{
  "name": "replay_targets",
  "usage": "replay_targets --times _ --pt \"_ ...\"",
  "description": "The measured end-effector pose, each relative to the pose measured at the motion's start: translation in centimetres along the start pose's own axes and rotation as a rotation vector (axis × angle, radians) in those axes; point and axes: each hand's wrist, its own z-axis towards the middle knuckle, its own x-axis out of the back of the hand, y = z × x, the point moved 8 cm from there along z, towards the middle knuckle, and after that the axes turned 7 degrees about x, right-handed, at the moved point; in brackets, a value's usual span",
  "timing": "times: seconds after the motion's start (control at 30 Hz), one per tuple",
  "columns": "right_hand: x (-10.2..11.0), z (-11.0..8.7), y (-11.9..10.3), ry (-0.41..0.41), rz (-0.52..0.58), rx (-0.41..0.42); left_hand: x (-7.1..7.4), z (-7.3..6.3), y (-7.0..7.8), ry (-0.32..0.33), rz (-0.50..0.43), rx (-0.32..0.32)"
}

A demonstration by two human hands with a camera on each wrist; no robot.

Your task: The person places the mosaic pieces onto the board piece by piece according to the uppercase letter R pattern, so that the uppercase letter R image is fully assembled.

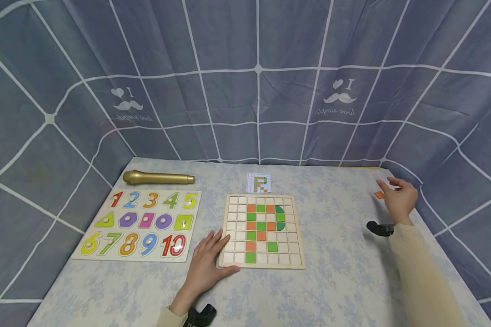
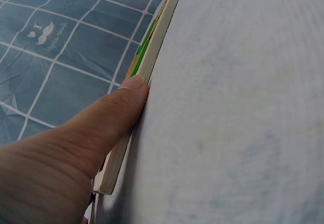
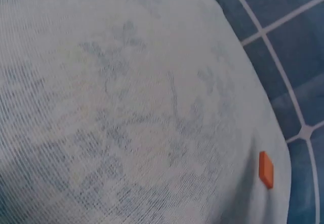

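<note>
In the head view my left hand (image 1: 206, 265) rests at the near left corner of a wooden grid board (image 1: 298, 245), fingertips over its left edge. Its thumb lies along the near edge, and the left wrist view shows the thumb (image 2: 101, 120) touching the board's side (image 2: 152, 57). Green and orange square tiles and green rounded pieces form a letter R on the board. At the far right, my right hand (image 1: 401, 200) hovers by a small orange tile (image 1: 378, 195), fingers loosely bent. The right wrist view has that tile (image 3: 266, 170) on the tablecloth, with no fingers showing.
A small pattern card (image 1: 259, 183) lies just beyond the board. To the left are a number-and-shape puzzle board (image 1: 124, 243) and a gold microphone (image 1: 159, 177) behind it. Blue-grey gridded curtains (image 1: 286, 100) enclose the table at the back and sides.
</note>
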Motion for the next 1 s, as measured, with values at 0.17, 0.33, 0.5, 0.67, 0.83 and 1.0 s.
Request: replay_targets --times 0.17,0.33,0.5,0.67,0.83,1.0 --pt "-0.4 0.0 1.3 -0.06 -0.033 -0.038 0.1 0.0 0.1 0.011 0.005 -0.008" --pt "-1.3 0.0 2.9 -0.131 -0.042 -0.1 0.1 0.0 0.2 0.013 0.006 -0.013" --pt "-2.2 -0.4 4.4 -0.154 -0.007 -0.175 0.1 -0.1 0.1 0.009 -0.001 -0.005" --pt "-2.5 -0.4 5.1 -0.152 -0.02 -0.16 0.1 -0.1 0.1 0.007 -0.001 -0.004" --pt "-2.9 -0.6 5.5 -0.177 -0.03 -0.185 0.2 0.0 0.1 0.008 0.001 -0.003" --pt "-3.1 -0.8 6.2 -0.197 -0.033 -0.223 0.0 0.0 -0.1 -0.002 -0.005 0.012"
